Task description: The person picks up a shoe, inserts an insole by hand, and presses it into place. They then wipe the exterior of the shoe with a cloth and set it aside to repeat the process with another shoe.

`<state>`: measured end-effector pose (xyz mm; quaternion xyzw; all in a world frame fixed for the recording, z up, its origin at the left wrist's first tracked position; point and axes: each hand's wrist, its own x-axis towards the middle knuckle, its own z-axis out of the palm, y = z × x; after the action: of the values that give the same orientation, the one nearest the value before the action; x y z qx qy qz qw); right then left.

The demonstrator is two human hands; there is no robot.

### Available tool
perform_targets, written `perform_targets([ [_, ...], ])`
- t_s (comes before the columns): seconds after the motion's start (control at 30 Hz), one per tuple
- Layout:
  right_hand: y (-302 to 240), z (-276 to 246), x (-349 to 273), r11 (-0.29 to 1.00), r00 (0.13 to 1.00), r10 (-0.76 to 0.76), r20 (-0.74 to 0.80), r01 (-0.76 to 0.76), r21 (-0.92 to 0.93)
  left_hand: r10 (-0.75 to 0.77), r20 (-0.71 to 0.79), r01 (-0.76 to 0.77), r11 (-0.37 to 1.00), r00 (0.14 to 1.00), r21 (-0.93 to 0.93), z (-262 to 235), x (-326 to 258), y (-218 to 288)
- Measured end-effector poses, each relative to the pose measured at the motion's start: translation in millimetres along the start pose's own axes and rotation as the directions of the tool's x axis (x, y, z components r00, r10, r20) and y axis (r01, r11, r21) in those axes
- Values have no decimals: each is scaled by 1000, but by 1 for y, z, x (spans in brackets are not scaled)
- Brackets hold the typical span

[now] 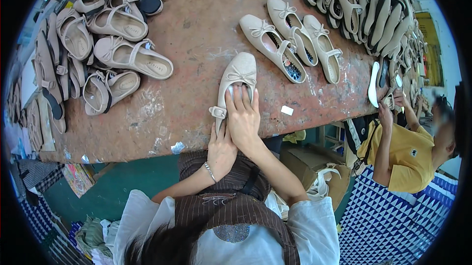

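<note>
Right hand (242, 117) lies flat over the open top of a beige shoe (235, 82), fingers straight and spread, tips reaching into the opening just behind the bow; it presses rather than grips. Left hand (221, 148) sits against the shoe's heel end at the near table edge, fingers curled loosely around it, a thin bracelet (210, 171) on the wrist.

That shoe is a flat ballerina with a rounded toe, a matte, finely grained upper, a small knotted bow on the toe and a strap with a square buckle hanging off its left side. It rests toe away from the person, heel at the near edge of the table (196, 34).

Worn reddish-brown table, scuffed and blotched with pale scrapes. Just right of the shoe lies a small white tag (287, 110). Beyond the shoe, up and to the right, three matching shoes (290, 44) lie side by side with patterned insoles showing. Far left of the shoe, a loose pile (105, 44) of the same strapped flats, some overlapping. Further right of the shoe, a dense row (378, 14) of shoes stands on edge along the table's side, with one white insole (373, 84) close by.

Right of the shoe, past the table edge, another person (408, 154) in a yellow shirt reaches up to that row.
</note>
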<state>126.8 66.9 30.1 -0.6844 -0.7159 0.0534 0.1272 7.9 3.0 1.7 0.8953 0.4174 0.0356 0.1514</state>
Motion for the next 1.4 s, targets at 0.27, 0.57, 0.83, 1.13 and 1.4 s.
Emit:
perform_targets([
  [0.27,-9,-5,4,994,995,55,77,-48,-95,-16,-15,14,990,1000,-142,-3,-1,0],
  [0.57,-17,-20,10,991,993,115,27,-113,-64,7,-29,-9,997,1000,-80,0,-1,-1],
  [0.83,-6,14,17,971,982,41,-182,-82,-226,30,80,-35,998,996,52,-6,1,-1],
  [1.13,18,35,27,980,999,19,-36,-26,-197,-2,-37,-2,993,999,-115,-15,7,1],
  [1.4,36,10,34,964,985,-147,-87,163,211,-201,-129,166,957,971,-238,-30,47,4],
])
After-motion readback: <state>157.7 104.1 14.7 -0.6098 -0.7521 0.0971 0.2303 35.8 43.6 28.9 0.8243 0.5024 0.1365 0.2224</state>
